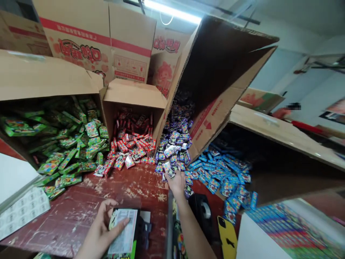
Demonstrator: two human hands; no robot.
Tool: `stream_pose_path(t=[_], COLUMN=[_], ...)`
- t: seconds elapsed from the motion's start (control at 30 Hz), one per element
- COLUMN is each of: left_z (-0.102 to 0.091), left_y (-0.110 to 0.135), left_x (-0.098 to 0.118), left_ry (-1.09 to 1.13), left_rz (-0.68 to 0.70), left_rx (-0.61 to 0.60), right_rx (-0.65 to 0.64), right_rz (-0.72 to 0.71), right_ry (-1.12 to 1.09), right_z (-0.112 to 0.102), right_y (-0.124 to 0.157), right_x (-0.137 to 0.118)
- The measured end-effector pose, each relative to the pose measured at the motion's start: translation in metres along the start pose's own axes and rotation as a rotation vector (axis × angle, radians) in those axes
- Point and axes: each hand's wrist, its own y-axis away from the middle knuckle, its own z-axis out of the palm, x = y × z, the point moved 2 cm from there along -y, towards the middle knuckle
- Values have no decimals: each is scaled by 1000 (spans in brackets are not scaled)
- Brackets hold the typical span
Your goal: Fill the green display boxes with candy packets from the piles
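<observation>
My left hand (104,226) is wrapped round a black and green box (122,232) with a pale printed panel, its thumb lying across the top. Farther forward, my right hand (177,182) reaches to the front of a heap of small purple packets (174,138). Its fingers are closed on one purple packet (168,168), partly hidden by the hand. Small red packets (132,145) spill from a carton to the left of it. To its right lie small blue packets (215,169).
Green packets (72,151) spill from the left carton (51,77). A tall open carton (215,79) tilts over the purple heap. Near my right forearm are a black tape dispenser (198,208) and a yellow phone (227,235). A sticker sheet (25,212) lies at left on the red table (88,201).
</observation>
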Motion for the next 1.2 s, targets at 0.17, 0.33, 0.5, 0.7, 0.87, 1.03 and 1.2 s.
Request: stream_pose_path(t=[0.17, 0.33, 0.5, 0.7, 0.87, 1.03, 1.2], left_z=[-5, -11, 0, -14, -27, -49, -71], left_y=[2, -2, 0, 6, 9, 5, 7], left_x=[14, -5, 13, 35, 30, 22, 8], left_ry=[84, 101, 221, 167, 276, 269, 152], left_rz=[-70, -102, -99, -83, -93, -75, -43], left_rx=[139, 114, -137, -101, -110, 51, 22], right_rx=[-175, -473, -646, -908, -1128, -1122, -805], right_rz=[-22, 360, 454, -336, -375, -470, -343], right_ry=[-376, -1292, -1295, -800, -512, -573, -490], right_z=[22, -16, -26, 25, 25, 29, 91], right_y=[4, 35, 79, 108, 109, 124, 101], right_x=[24, -32, -145, -155, -161, -187, -193])
